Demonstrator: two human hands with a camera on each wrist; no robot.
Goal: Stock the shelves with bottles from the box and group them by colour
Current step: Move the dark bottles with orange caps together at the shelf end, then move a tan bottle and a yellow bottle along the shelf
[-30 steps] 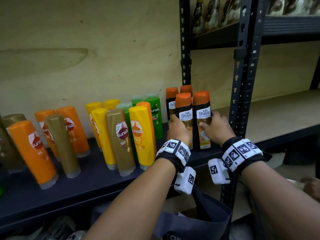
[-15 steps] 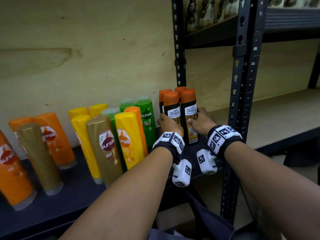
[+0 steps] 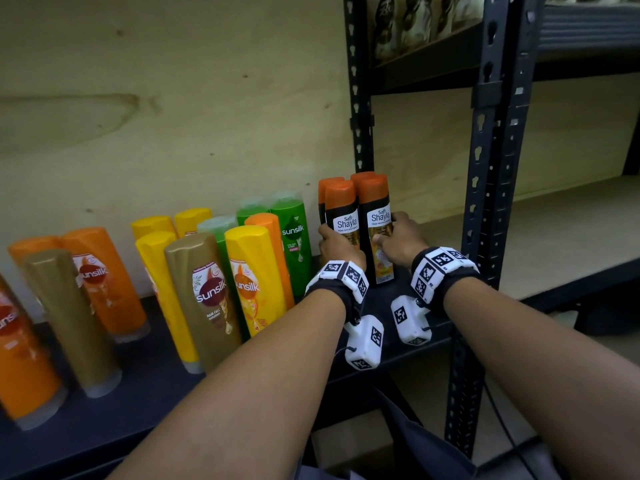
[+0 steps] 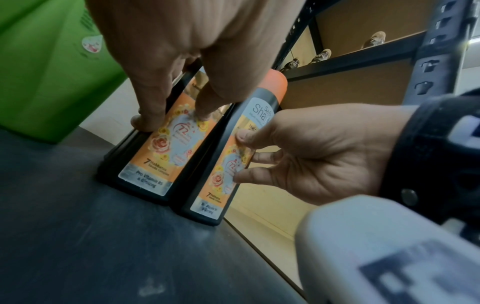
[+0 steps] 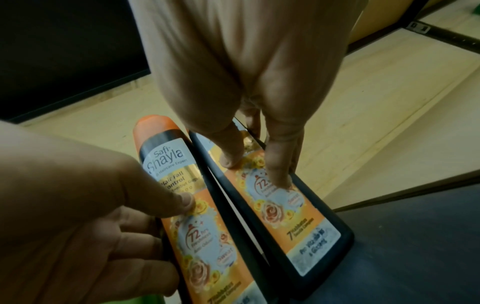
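Two black bottles with orange caps stand side by side and touching at the front of a group of four, at the right end of the dark shelf (image 3: 104,403). The left hand (image 3: 341,245) wraps the left front bottle (image 3: 344,216), thumb on its label and fingers round its far side; the right hand (image 3: 398,242) clasps the right front bottle (image 3: 375,216) the same way. Both bottles are upright with their bases on the shelf, as the left wrist view shows.

Just right of the right front bottle the dark shelf ends against a pale wooden shelf (image 3: 554,233), with open board beyond the black upright post (image 3: 491,168). To the left, a green bottle (image 3: 292,237) stands near the left hand with a narrow gap between. The shelf's front edge lies bare below both wrists.

Further left stand yellow bottles (image 3: 249,275), a gold bottle (image 3: 204,296) and orange bottles (image 3: 104,275), mixed rather than grouped. A plywood wall (image 3: 173,98) backs the shelf; a higher shelf at top right carries dark bottles (image 3: 408,26).
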